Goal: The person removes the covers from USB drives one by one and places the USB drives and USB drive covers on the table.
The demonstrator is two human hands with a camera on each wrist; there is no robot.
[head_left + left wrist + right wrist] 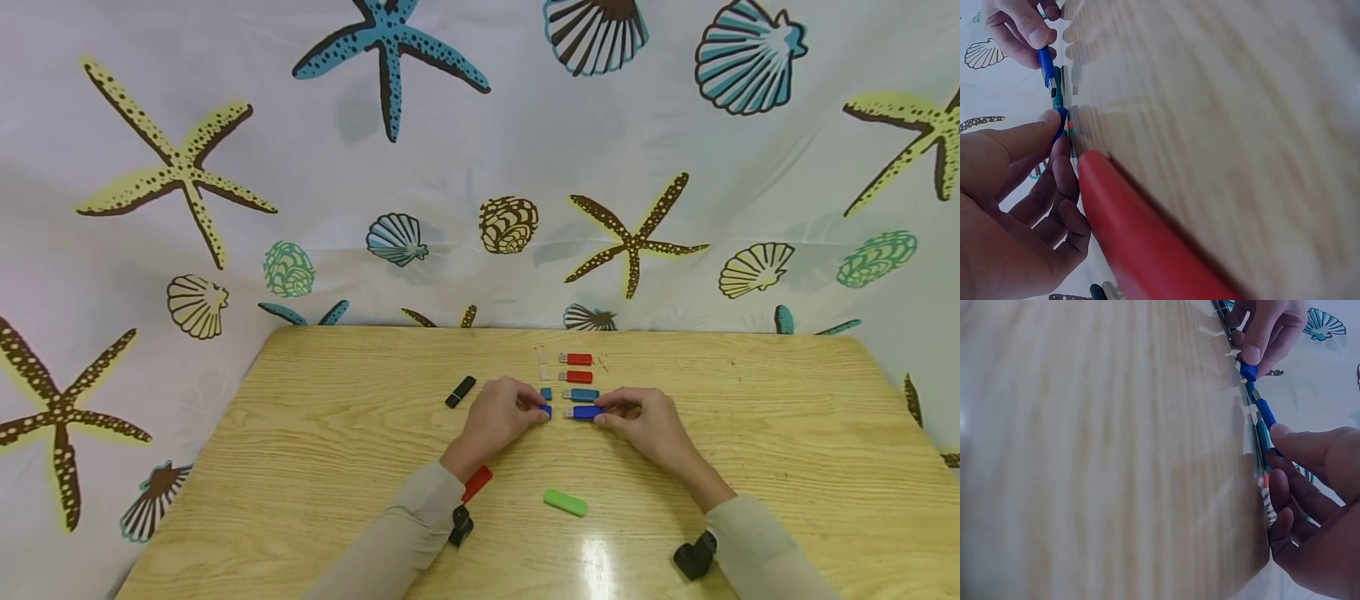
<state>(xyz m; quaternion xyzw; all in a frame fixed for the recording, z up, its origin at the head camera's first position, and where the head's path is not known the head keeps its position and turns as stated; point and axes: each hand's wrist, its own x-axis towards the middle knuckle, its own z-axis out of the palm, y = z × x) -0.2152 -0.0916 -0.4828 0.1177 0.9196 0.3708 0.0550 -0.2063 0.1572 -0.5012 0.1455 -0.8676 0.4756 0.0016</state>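
Note:
My left hand point(504, 414) pinches a small dark blue cap point(546, 412) between thumb and fingertips. Across from it, my right hand point(647, 422) pinches the back end of a dark blue USB stick point(582, 412), whose bare metal plug points left at the cap. A short gap separates cap and plug. In the right wrist view the blue stick point(1266, 414) and the blue cap point(1248, 371) sit nearly in line. Just beyond them lie a teal USB stick point(581, 395) with its plug bare and its separate teal cap point(546, 393).
Two red USB sticks point(579, 359) with bare plugs lie farther back, clear caps point(544, 375) to their left. A black stick point(461, 392) is left of my left hand. Nearer me are a green stick point(566, 502) and a red one point(477, 482), partly behind my left forearm.

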